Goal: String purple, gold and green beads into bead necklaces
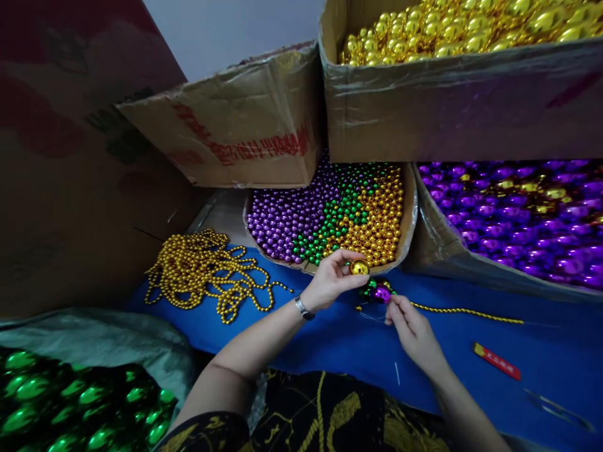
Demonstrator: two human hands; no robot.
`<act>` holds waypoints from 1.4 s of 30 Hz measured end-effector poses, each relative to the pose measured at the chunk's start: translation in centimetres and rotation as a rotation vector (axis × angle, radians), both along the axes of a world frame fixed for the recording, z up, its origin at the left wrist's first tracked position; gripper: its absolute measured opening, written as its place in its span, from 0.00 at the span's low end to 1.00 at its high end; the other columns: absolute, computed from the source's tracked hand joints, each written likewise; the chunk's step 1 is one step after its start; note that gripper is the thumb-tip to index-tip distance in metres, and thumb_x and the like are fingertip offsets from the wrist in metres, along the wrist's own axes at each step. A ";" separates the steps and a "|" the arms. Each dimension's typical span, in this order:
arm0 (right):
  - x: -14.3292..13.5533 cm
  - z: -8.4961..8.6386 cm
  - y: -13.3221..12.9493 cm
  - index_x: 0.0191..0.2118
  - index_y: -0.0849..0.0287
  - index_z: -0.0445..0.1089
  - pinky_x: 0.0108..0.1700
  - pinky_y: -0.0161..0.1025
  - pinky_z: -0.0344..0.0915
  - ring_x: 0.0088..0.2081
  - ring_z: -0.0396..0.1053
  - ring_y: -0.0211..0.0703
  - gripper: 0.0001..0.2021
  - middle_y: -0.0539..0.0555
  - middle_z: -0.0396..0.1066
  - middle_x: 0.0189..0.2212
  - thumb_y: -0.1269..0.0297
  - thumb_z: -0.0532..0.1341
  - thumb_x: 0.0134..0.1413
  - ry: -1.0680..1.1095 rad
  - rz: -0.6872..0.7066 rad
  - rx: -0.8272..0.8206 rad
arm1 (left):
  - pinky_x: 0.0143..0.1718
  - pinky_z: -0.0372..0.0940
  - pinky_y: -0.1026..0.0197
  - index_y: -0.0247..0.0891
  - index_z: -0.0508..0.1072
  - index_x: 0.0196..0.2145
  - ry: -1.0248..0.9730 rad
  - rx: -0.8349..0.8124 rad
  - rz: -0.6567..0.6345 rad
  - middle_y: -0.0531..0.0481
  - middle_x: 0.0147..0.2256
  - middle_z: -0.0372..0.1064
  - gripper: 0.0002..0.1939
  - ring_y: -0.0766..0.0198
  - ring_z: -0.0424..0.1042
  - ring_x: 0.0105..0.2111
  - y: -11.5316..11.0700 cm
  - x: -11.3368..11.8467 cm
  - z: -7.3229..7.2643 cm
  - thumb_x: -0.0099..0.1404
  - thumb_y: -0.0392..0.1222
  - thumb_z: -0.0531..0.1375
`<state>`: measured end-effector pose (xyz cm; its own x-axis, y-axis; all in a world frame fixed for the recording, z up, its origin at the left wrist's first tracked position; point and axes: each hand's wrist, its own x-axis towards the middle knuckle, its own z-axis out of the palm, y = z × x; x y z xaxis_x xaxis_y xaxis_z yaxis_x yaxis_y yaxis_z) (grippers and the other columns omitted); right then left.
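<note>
My left hand [334,276], with a watch at the wrist, pinches a large shiny gold bead [359,268] between thumb and fingers. Just below and right of it hangs a small cluster of purple and green beads [379,291]. My right hand [409,323] has its thumb and fingers closed at the lower edge of that cluster; whatever sits between the fingertips is too small to make out. Thin pale thread [372,316] trails beneath the cluster. A strand of small gold beads [466,311] runs off to the right along the blue table [330,342].
Gold bead strings [198,270] lie heaped at left. Behind my hands, a box holds small purple, green and gold beads [330,220]. Boxes of purple beads [509,220] and gold beads [471,28] stand right. Green beads [85,395] fill a sack. A red packet [497,360] and metal tweezers [558,408] lie right.
</note>
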<state>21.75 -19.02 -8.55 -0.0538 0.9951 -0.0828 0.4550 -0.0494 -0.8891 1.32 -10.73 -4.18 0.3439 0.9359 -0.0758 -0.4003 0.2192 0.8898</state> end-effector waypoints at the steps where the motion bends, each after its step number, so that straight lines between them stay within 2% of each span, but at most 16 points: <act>1: 0.0 -0.4 0.0 0.45 0.58 0.68 0.37 0.35 0.69 0.32 0.72 0.40 0.20 0.53 0.72 0.30 0.46 0.52 0.64 0.067 0.000 -0.037 | 0.39 0.66 0.63 0.35 0.71 0.43 0.008 0.004 0.001 0.49 0.37 0.70 0.25 0.68 0.72 0.34 0.0 0.1 0.0 0.49 0.40 0.73; 6: -0.6 -2.1 0.2 0.42 0.59 0.69 0.39 0.37 0.70 0.33 0.70 0.40 0.20 0.55 0.71 0.34 0.45 0.59 0.58 0.310 -0.105 -0.106 | 0.36 0.65 0.64 0.35 0.70 0.43 0.084 0.083 -0.029 0.51 0.35 0.69 0.26 0.69 0.69 0.33 -0.3 0.2 0.1 0.49 0.41 0.73; 10: -1.4 -2.2 0.2 0.35 0.60 0.70 0.31 0.33 0.65 0.28 0.64 0.37 0.18 0.52 0.67 0.27 0.47 0.64 0.54 0.499 -0.149 -0.113 | 0.37 0.66 0.63 0.36 0.70 0.46 0.140 0.151 -0.088 0.50 0.35 0.70 0.26 0.68 0.70 0.33 -0.6 0.0 0.9 0.51 0.42 0.72; 14: -1.5 -1.6 0.1 0.32 0.59 0.70 0.27 0.32 0.60 0.25 0.60 0.35 0.19 0.49 0.63 0.21 0.47 0.69 0.47 0.734 -0.184 -0.166 | 0.47 0.68 0.57 0.39 0.67 0.54 0.099 0.250 -0.223 0.41 0.49 0.70 0.30 0.58 0.72 0.46 0.5 -1.3 2.1 0.56 0.48 0.69; 15: -1.4 -1.4 0.1 0.32 0.59 0.70 0.27 0.32 0.60 0.25 0.61 0.35 0.19 0.50 0.63 0.21 0.48 0.70 0.46 0.771 -0.186 -0.154 | 0.48 0.68 0.56 0.40 0.66 0.56 0.105 0.278 -0.192 0.39 0.52 0.68 0.30 0.57 0.72 0.48 1.2 -1.9 2.4 0.59 0.51 0.66; 17: -0.9 -1.2 0.0 0.31 0.59 0.69 0.28 0.33 0.60 0.25 0.61 0.35 0.17 0.50 0.64 0.21 0.50 0.70 0.47 0.819 -0.179 -0.123 | 0.45 0.69 0.58 0.38 0.66 0.55 0.221 0.338 -0.015 0.39 0.50 0.70 0.25 0.58 0.72 0.47 3.0 -3.3 2.9 0.64 0.53 0.60; 19: -0.4 -1.0 0.0 0.31 0.58 0.70 0.28 0.33 0.60 0.25 0.62 0.34 0.16 0.50 0.64 0.22 0.51 0.70 0.48 0.843 -0.163 -0.094 | 0.40 0.68 0.61 0.36 0.70 0.49 0.504 0.425 0.170 0.42 0.43 0.73 0.19 0.62 0.73 0.41 4.9 -4.7 3.1 0.66 0.50 0.58; 21: -0.1 -1.0 0.0 0.31 0.58 0.70 0.28 0.33 0.60 0.25 0.62 0.34 0.15 0.50 0.63 0.22 0.52 0.70 0.49 0.859 -0.149 -0.067 | 0.37 0.66 0.62 0.35 0.72 0.43 0.847 0.539 0.226 0.45 0.37 0.75 0.12 0.64 0.73 0.36 6.5 -5.9 3.1 0.66 0.45 0.59; 24: 0.2 -1.2 -0.1 0.31 0.58 0.70 0.28 0.34 0.61 0.26 0.63 0.35 0.14 0.50 0.64 0.23 0.53 0.69 0.51 0.859 -0.130 -0.044 | 0.36 0.65 0.62 0.36 0.73 0.38 1.244 0.686 0.114 0.48 0.34 0.75 0.06 0.63 0.73 0.33 7.5 -6.5 2.8 0.65 0.38 0.57; 27: 0.3 -1.5 -0.3 0.32 0.57 0.71 0.29 0.34 0.62 0.26 0.64 0.35 0.12 0.51 0.66 0.23 0.54 0.67 0.53 0.852 -0.128 -0.022 | 0.36 0.65 0.61 0.37 0.74 0.37 1.422 0.767 0.013 0.48 0.35 0.76 0.07 0.61 0.74 0.34 7.4 -6.0 2.6 0.66 0.37 0.56; 36: 0.9 -1.7 -0.6 0.35 0.56 0.73 0.29 0.34 0.64 0.27 0.66 0.36 0.08 0.51 0.67 0.25 0.58 0.66 0.56 0.868 -0.073 0.035 | 0.40 0.67 0.60 0.37 0.74 0.40 1.501 0.813 -0.179 0.46 0.39 0.76 0.10 0.59 0.74 0.40 7.8 -4.3 1.5 0.67 0.35 0.53; 42: 0.8 -1.3 -0.7 0.33 0.57 0.71 0.28 0.35 0.62 0.26 0.63 0.36 0.11 0.51 0.65 0.23 0.54 0.66 0.55 0.825 -0.076 0.045 | 0.39 0.67 0.59 0.39 0.73 0.43 1.596 0.829 -0.236 0.44 0.41 0.74 0.10 0.56 0.71 0.42 7.5 -4.1 1.0 0.65 0.37 0.55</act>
